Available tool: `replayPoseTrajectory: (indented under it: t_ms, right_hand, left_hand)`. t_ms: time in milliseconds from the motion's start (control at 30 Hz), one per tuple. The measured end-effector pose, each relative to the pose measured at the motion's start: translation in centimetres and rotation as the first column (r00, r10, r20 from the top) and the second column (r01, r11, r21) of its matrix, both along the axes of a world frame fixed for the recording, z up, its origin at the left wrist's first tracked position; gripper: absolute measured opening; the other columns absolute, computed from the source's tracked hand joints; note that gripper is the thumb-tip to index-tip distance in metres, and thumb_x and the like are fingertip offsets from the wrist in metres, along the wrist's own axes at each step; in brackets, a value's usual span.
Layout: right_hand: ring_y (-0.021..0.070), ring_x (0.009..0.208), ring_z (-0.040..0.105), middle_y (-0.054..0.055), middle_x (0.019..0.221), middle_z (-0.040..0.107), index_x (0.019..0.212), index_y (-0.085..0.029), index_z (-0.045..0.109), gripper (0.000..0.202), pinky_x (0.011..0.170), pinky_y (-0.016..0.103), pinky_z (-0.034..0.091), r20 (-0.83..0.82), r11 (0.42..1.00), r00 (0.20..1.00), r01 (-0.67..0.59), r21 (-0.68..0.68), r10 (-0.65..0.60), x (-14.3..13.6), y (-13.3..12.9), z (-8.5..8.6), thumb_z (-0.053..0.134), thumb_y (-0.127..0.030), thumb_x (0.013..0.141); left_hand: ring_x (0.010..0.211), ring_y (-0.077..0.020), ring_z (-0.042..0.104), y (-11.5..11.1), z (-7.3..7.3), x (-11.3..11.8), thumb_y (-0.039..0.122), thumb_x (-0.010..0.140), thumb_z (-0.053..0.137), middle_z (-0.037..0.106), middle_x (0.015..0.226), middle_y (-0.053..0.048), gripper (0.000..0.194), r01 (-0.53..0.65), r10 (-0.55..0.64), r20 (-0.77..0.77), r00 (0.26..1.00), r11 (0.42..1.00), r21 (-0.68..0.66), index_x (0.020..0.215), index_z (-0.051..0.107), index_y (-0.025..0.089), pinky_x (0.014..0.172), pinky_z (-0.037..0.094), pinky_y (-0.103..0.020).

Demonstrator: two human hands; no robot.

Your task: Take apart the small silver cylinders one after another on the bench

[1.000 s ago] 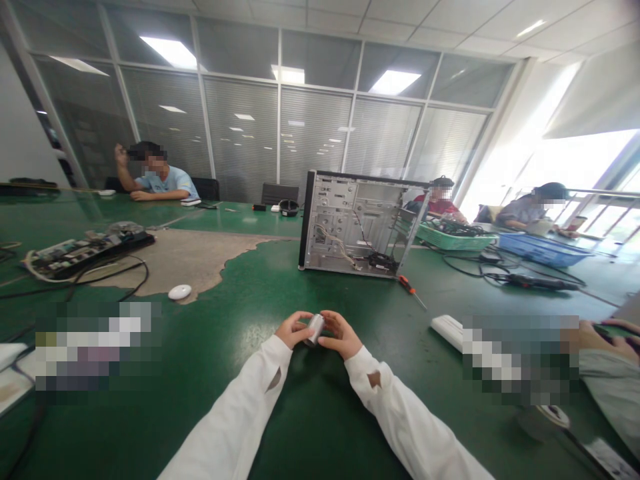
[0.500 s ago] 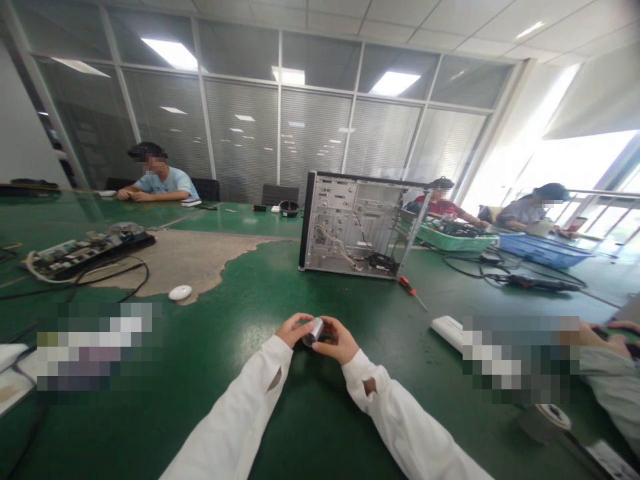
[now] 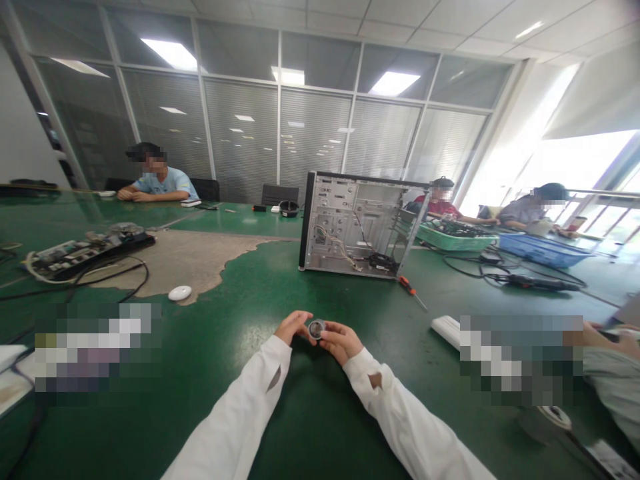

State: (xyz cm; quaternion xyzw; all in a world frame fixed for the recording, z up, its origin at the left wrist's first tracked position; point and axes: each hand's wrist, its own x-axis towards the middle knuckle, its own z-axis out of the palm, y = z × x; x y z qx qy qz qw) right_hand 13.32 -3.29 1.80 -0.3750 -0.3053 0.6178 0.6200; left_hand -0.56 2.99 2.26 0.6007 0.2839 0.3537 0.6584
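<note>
A small silver metal cylinder (image 3: 316,329) is held just above the green table, its round end turned toward me. The middle of that end looks dark, with detail too small to make out. My right hand (image 3: 344,341) pinches it from the right, thumb over the near rim and fingers behind. On its left side, my left hand (image 3: 294,327) curls around it, with fingertips touching its left and lower edge and one finger raised above it. Both hands are closed about the cylinder; its far part is hidden by them.
Ahead stands an open computer case (image 3: 360,227), with an orange-handled screwdriver (image 3: 410,288) beside it. A white round lid (image 3: 180,293) and a dismantled circuit assembly (image 3: 95,250) lie left. Green (image 3: 453,241) and blue baskets (image 3: 545,252) stand right. A co-worker's sleeve (image 3: 613,387) shows at the right edge.
The cylinder has turned from lying slanted, its side showing, to its round end facing me. My left thumb has come off its top, and my right thumb now presses its near rim.
</note>
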Motion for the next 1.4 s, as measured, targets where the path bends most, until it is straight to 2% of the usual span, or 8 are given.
replayPoseTrajectory:
  t_ms: [233,367,567,900,1033,1167,1300,1400]
  right_hand:
    - [0.0146,0.065,0.059,0.006,0.069,0.065,0.077,-0.01,0.061,0.025,0.063,0.027,0.046,-0.132,0.998,0.991,-0.032,-0.048,0.025,-0.1,-0.8,0.6,0.067,-0.017,0.054]
    - [0.0134,0.069,0.059,0.007,0.071,0.064,0.074,-0.009,0.062,0.019,0.072,0.025,0.045,-0.27,0.985,0.959,-0.122,-0.125,0.085,0.0,-1.2,1.1,0.059,-0.024,0.063]
    - [0.0144,0.07,0.059,0.011,0.074,0.063,0.077,-0.006,0.061,0.032,0.074,0.027,0.045,-0.307,0.971,0.942,-0.19,-0.144,0.139,0.4,-1.3,1.6,0.049,-0.036,0.07]
    - [0.0145,0.066,0.058,0.015,0.076,0.062,0.078,-0.003,0.06,0.046,0.069,0.026,0.046,-0.349,0.961,0.927,-0.21,-0.183,0.136,0.3,-1.6,2.5,0.045,-0.045,0.072]
    - [0.0144,0.066,0.059,0.014,0.074,0.062,0.074,-0.005,0.06,0.045,0.069,0.027,0.046,-0.291,0.968,0.949,-0.179,-0.178,0.122,0.3,-1.5,2.3,0.046,-0.047,0.07]
    - [0.0155,0.065,0.06,0.009,0.068,0.063,0.07,-0.01,0.06,0.028,0.067,0.029,0.047,-0.165,0.991,0.986,-0.029,-0.128,0.008,0.2,-1.1,1.4,0.06,-0.037,0.062]
    - [0.0172,0.065,0.059,0.006,0.067,0.063,0.074,-0.012,0.058,0.031,0.065,0.032,0.047,0.041,0.988,0.987,0.155,0.016,-0.155,0.0,-0.5,0.6,0.07,-0.03,0.051]
    - [0.0182,0.07,0.058,0.005,0.076,0.062,0.081,-0.015,0.056,0.039,0.068,0.034,0.046,0.241,0.953,0.927,0.252,0.165,-0.287,-0.1,-0.5,0.2,0.071,-0.027,0.047]
  left_hand:
    - [0.049,-0.016,0.058,0.4,-0.3,0.0,0.054,0.069,0.042,0.061,0.046,-0.001,0.049,0.012,-0.012,0.022,1.0,1.0,0.009,0.092,0.046,0.011,0.06,0.037,-0.03]
    - [0.049,-0.0161,0.058,0.5,-0.4,0.0,0.054,0.068,0.041,0.06,0.045,-0.001,0.049,0.015,-0.015,0.001,1.0,1.0,0.015,0.092,0.047,0.011,0.06,0.037,-0.03]
    - [0.048,-0.0158,0.057,0.5,-0.3,0.0,0.056,0.066,0.043,0.061,0.046,-0.002,0.052,0.014,-0.014,0.002,1.0,1.0,0.004,0.092,0.047,0.011,0.059,0.037,-0.03]
    - [0.048,-0.0155,0.057,0.2,0.0,0.0,0.056,0.063,0.047,0.06,0.046,-0.001,0.051,0.009,-0.008,0.021,1.0,0.999,-0.035,0.089,0.047,0.012,0.058,0.038,-0.028]
    - [0.048,-0.0153,0.056,0.3,-0.1,0.0,0.056,0.063,0.047,0.06,0.045,-0.001,0.052,0.002,-0.002,0.0,1.0,1.0,-0.016,0.089,0.048,0.012,0.058,0.037,-0.028]
    - [0.049,-0.0154,0.056,0.5,-0.3,0.0,0.055,0.065,0.045,0.06,0.047,-0.002,0.051,0.013,-0.013,-0.012,1.0,1.0,0.001,0.091,0.048,0.011,0.057,0.036,-0.027]
    - [0.051,-0.0149,0.055,0.6,-0.4,-0.1,0.053,0.067,0.044,0.061,0.05,-0.002,0.047,0.007,-0.007,-0.028,1.0,1.0,0.015,0.09,0.05,0.012,0.057,0.035,-0.027]
    - [0.055,-0.0152,0.056,0.6,-0.4,-0.1,0.051,0.067,0.044,0.061,0.053,-0.002,0.044,-0.008,0.009,-0.044,0.999,1.0,0.016,0.089,0.052,0.013,0.058,0.034,-0.027]
